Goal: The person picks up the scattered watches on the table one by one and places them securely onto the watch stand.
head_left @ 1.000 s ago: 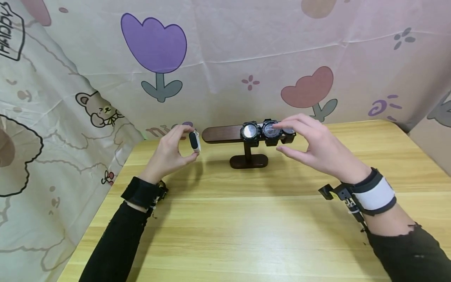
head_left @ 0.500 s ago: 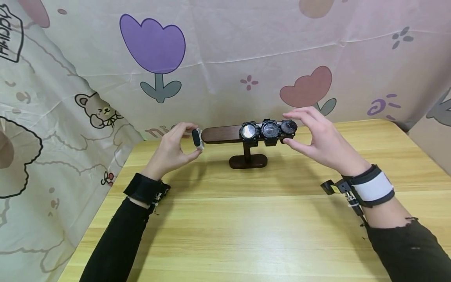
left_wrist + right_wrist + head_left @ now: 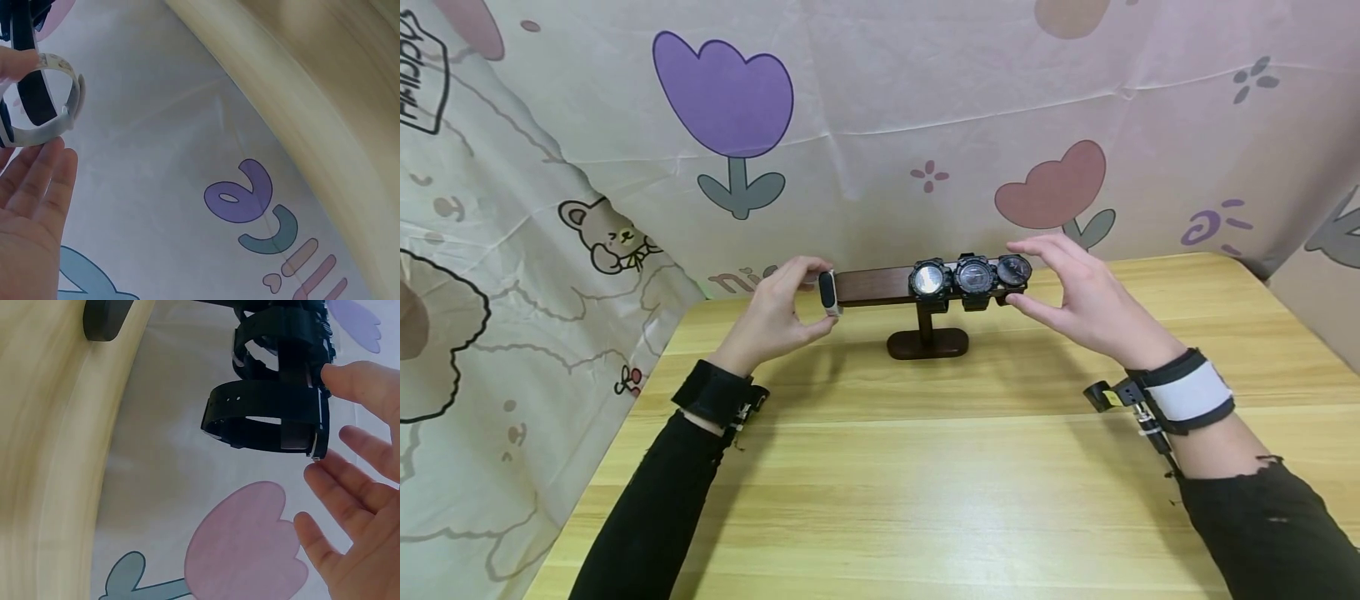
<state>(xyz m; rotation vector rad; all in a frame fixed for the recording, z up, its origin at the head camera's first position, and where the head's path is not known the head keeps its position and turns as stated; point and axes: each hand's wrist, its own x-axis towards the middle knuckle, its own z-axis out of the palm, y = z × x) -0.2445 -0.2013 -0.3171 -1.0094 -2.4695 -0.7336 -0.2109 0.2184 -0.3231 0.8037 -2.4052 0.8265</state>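
Between thumb and fingers, my left hand [image 3: 786, 308] pinches a smart band [image 3: 828, 292] with a black face and pale strap. In the left wrist view its closed pale strap [image 3: 47, 132] loops around the end of a dark bar. That bar belongs to a wooden watch stand [image 3: 872, 287]. Several black wristwatches sit side by side on its right half, among them a round-faced one [image 3: 928, 280] and another in the middle [image 3: 974, 277]. At the right end my right hand [image 3: 1086, 300] spans the outermost wristwatch [image 3: 1014, 271], forefinger at its top and thumb at its lower edge.
The stand's oval foot [image 3: 927, 343] rests on a light wooden table [image 3: 925, 483], near its back edge. A patterned cloth [image 3: 880, 100] hangs close behind the stand and down the left side. Wrist cameras are strapped to both wrists.
My left hand has moved right, bringing the smart band from beside the bar onto its left end. My right hand has shifted right, from over the watches to the outermost one.
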